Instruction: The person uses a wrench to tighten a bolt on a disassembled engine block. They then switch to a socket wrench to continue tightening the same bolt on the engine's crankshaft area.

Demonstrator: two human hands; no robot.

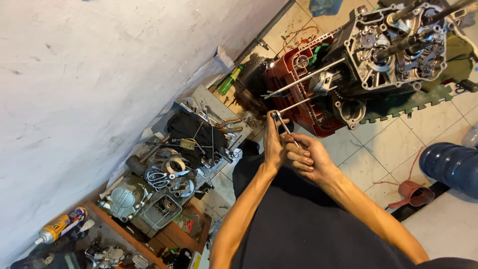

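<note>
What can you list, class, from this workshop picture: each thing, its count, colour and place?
Opened metal engine case: one, silver-black, top right on floor.
Red plastic tray: one, under engine's piston end.
Green bottle: one, by wall.
Spray can: one, yellow-orange, lower left.
Blue water jug: one, right edge.
Small red funnel: one, on tiles.
Thin metal tool: one, silver, held by both hands.
Left hand; right hand: centre, together.
</note>
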